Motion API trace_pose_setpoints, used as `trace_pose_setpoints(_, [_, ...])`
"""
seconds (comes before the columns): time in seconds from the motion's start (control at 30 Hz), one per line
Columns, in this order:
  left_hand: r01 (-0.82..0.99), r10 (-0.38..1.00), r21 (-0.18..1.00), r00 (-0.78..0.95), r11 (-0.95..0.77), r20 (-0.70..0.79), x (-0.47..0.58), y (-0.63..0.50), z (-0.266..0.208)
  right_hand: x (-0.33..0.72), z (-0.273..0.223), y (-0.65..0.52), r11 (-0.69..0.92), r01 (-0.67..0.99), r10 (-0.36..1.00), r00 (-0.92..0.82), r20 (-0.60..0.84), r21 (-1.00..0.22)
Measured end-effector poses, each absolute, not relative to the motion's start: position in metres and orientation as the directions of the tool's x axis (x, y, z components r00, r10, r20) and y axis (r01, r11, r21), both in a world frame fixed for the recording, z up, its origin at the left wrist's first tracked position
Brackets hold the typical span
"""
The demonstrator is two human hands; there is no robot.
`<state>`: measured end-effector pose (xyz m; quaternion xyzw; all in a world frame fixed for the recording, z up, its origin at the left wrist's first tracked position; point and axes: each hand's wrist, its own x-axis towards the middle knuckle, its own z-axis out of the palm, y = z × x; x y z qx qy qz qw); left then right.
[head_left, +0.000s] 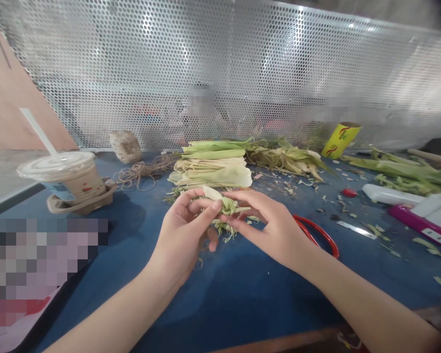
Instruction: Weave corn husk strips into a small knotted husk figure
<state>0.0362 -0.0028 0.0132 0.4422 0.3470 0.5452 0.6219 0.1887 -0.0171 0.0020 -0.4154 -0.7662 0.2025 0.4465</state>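
Observation:
Between my two hands is a small folded piece of pale green corn husk (228,203), with a loose strip poking out to the right. My left hand (187,220) pinches it between thumb and fingers. From the other side, my right hand (272,220) grips it with its thumb and fingertips. Just behind my hands lies a layered stack of flat corn husks (213,169), green at the back and paler at the front. Green shreds (226,229) show on the table below my hands. Red loop handles (319,235) lie beside my right wrist, partly hidden by it.
On the left are a lidded cup (77,184) with a straw, a blurred screen (25,279) and tangled twine (147,171). Farther right are loose husks (290,159), a yellow tube (341,140), a thin blade (356,229) and a purple-and-white object (422,225). A perforated metal panel (228,63) stands behind.

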Motion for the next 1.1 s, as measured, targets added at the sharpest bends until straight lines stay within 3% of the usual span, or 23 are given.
trace_pose_setpoints(0.17, [-0.378, 0.986, 0.925, 0.165, 0.029, 0.037, 0.038, -0.004, 0.014, 0.192, 0.004, -0.016, 0.580, 0.597, 0.769, -0.175, 0.615, -0.555])
trace_pose_setpoints(0.5, [-0.368, 0.992, 0.930, 0.117, 0.003, 0.043, 0.037, -0.003, 0.011, 0.193, -0.004, -0.018, 0.659, 0.637, 0.651, -0.216, 0.728, -0.400])
trace_pose_setpoints(0.67, [-0.357, 0.992, 0.934, 0.115, -0.015, 0.060, 0.038, -0.003, 0.009, 0.194, -0.007, -0.018, 0.690, 0.666, 0.613, -0.329, 0.718, -0.284])
trace_pose_setpoints(0.8, [-0.342, 0.992, 0.939, 0.109, -0.019, 0.060, 0.039, -0.004, 0.008, 0.193, -0.005, -0.020, 0.654, 0.715, 0.668, -0.391, 0.633, -0.249])
trace_pose_setpoints(0.97, [-0.330, 0.994, 0.943, 0.086, -0.041, 0.073, 0.040, -0.004, 0.007, 0.191, -0.004, -0.021, 0.605, 0.791, 0.673, -0.448, 0.588, -0.090])
trace_pose_setpoints(1.03, [-0.320, 0.993, 0.945, 0.072, -0.064, 0.092, 0.040, -0.004, 0.007, 0.190, -0.004, -0.021, 0.625, 0.767, 0.679, -0.443, 0.585, -0.144])
trace_pose_setpoints(1.1, [-0.303, 0.991, 0.949, 0.074, -0.086, 0.114, 0.040, -0.004, 0.007, 0.189, -0.003, -0.020, 0.658, 0.692, 0.691, -0.399, 0.603, -0.297])
